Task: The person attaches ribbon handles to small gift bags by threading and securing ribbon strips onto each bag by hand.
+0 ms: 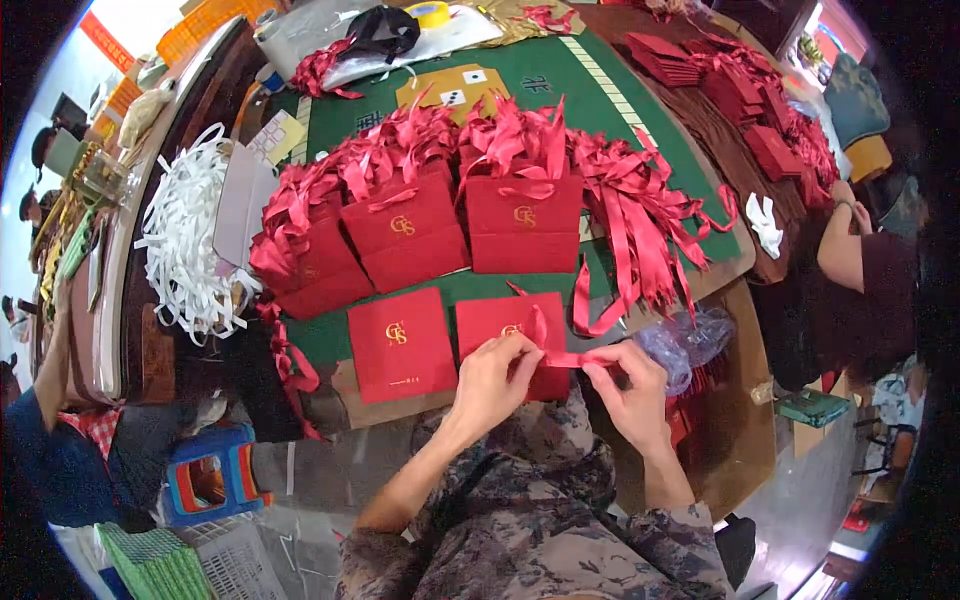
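Between my two hands a short red ribbon (563,358) is stretched, pinched at both ends. My left hand (497,372) closes its thumb and fingers on one end, above a flat red paper bag (480,318) with a gold emblem. The other end is pinched by my right hand (630,382), at that bag's lower right edge. A second flat red bag (400,345) lies to the left, apart from my hands. Behind them stand rows of red gift bags (525,225) with ribbon handles. A heap of loose red ribbons (640,215) spreads to the right.
White ribbons (195,235) hang over the table's left side. An open cardboard box (745,400) with clear plastic and red pieces stands at the right by my knees. More red bags (770,150) lie on the right-hand table beside another person's arm (845,245). Stools (215,470) stand lower left.
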`<move>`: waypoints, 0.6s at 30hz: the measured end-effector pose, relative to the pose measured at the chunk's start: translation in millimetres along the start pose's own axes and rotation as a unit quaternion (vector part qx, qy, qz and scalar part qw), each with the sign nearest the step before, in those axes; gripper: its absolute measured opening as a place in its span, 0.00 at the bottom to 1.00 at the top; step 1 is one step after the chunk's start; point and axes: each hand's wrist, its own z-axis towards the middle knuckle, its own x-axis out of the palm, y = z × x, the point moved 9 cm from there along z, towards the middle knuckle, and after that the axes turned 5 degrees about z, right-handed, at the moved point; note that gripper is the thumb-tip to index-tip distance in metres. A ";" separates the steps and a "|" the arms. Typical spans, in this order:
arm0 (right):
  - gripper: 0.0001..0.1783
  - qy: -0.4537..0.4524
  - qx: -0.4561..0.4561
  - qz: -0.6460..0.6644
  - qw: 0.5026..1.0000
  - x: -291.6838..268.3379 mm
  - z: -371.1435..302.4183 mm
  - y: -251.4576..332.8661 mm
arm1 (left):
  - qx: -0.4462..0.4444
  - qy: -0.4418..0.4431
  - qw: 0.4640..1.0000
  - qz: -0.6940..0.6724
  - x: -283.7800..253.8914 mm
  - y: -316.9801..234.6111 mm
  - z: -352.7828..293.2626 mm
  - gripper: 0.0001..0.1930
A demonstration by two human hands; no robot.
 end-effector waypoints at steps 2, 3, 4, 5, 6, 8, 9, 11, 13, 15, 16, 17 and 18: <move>0.05 -0.019 -0.011 0.003 1.000 3.7 2.3 2.1 | 0.002 -0.023 1.000 0.013 -2.4 -8.9 -2.7 0.07; 0.05 -0.039 -0.022 0.006 0.999 3.1 3.7 3.7 | 0.005 -0.045 0.999 0.027 -5.5 -12.7 -3.5 0.09; 0.05 -0.038 -0.022 0.005 0.999 4.5 6.5 2.9 | 0.019 -0.072 0.997 0.018 -10.1 -16.7 -2.7 0.13; 0.07 0.004 -0.048 -0.061 0.997 13.4 9.8 6.8 | 0.018 -0.072 0.997 0.017 -12.3 -19.0 -2.0 0.13; 0.08 0.045 -0.074 -0.127 0.988 22.9 11.0 9.5 | 0.040 -0.085 0.996 -0.001 -17.6 -26.9 -2.1 0.14; 0.09 0.060 -0.095 -0.157 0.981 32.3 11.5 11.3 | 0.100 -0.094 0.990 0.001 -25.4 -45.8 -0.9 0.15; 0.10 0.075 -0.116 -0.187 0.973 38.9 11.1 13.3 | 0.100 -0.094 0.990 0.000 -23.1 -45.8 -2.3 0.15; 0.11 0.084 -0.118 -0.176 0.974 45.1 11.5 13.2 | -0.050 -0.005 0.992 -0.118 -1.4 -19.5 -4.6 0.14; 0.11 0.081 -0.098 -0.096 0.987 45.1 14.3 13.3 | -0.114 0.037 0.974 -0.193 9.4 -2.9 -6.6 0.11; 0.11 0.096 -0.068 -0.052 0.992 48.3 15.0 10.0 | -0.151 0.049 0.906 -0.392 24.9 19.8 -13.2 0.07; 0.10 0.108 -0.035 -0.010 0.994 50.1 15.2 4.4 | -0.138 0.043 0.905 -0.400 25.7 21.3 -11.6 0.05; 0.10 0.110 -0.034 -0.009 0.993 50.6 15.1 4.4 | -0.140 0.042 0.905 -0.400 26.4 23.4 -13.8 0.05; 0.09 0.123 0.028 0.058 0.990 53.5 14.6 -4.9 | -0.148 0.024 0.896 -0.418 24.2 26.3 -16.1 0.05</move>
